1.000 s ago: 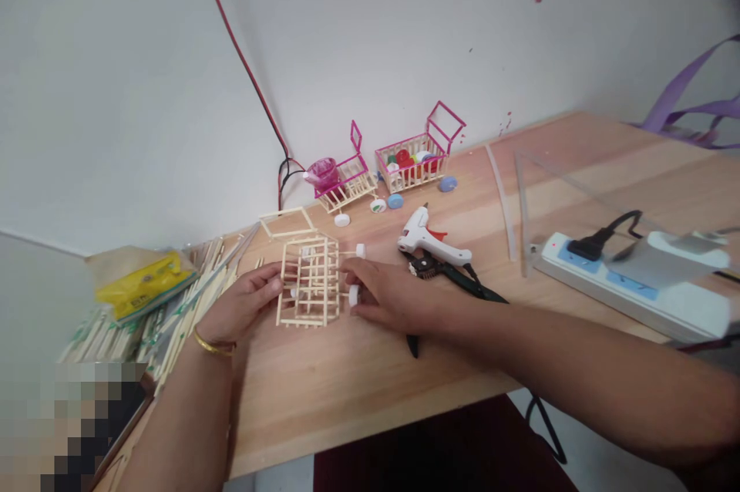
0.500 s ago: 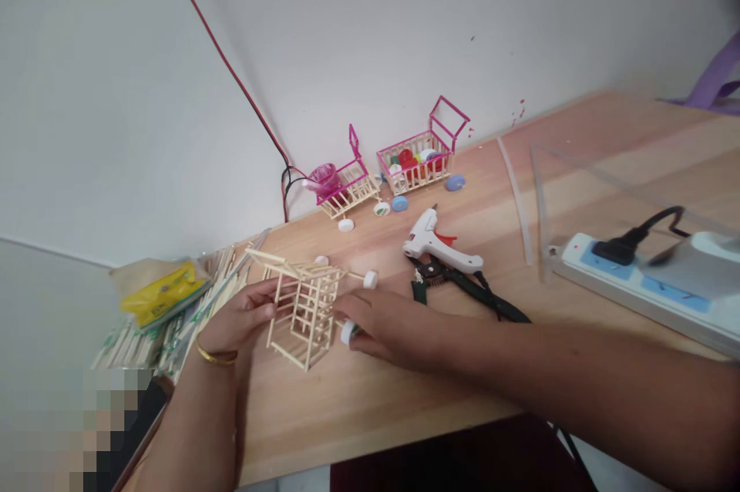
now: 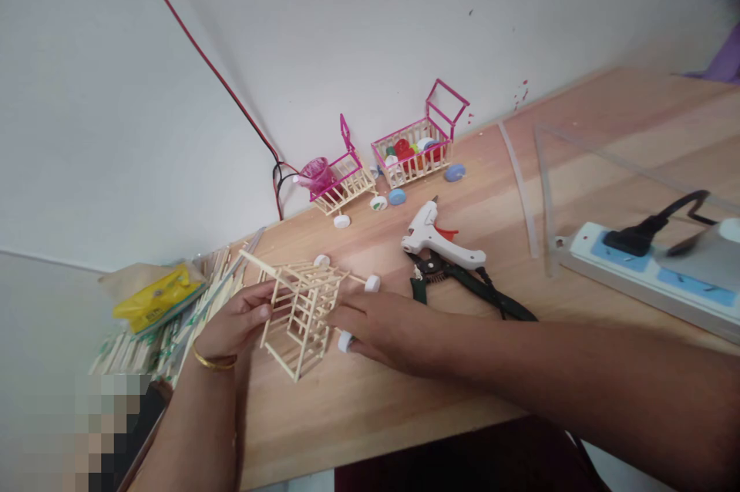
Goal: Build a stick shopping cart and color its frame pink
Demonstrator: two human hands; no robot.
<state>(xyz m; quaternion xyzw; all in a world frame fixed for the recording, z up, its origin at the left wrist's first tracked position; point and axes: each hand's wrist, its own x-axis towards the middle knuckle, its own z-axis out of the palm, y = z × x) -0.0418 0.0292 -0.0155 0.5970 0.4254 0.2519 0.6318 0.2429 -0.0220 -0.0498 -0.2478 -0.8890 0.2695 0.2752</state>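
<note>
A small cart frame (image 3: 301, 311) built of pale wooden sticks is tilted on its side on the wooden table (image 3: 405, 392). My left hand (image 3: 234, 322) grips its left side with closed fingers. My right hand (image 3: 375, 322) pinches its right side beside a white bottle-cap wheel (image 3: 345, 341). Two more white cap wheels (image 3: 372, 283) stick out on stick axles at the frame's far side.
A white glue gun (image 3: 439, 239) and green-handled cutters (image 3: 462, 280) lie right of the frame. Two pink-trimmed stick carts (image 3: 413, 141) stand at the wall. A white power strip (image 3: 653, 276) is at right, clear glue sticks (image 3: 520, 187) nearby, and bundled sticks with a yellow packet (image 3: 156, 295) at left.
The stick frame has been turned from lying flat to tilted on its side between both hands. The view has shifted slightly.
</note>
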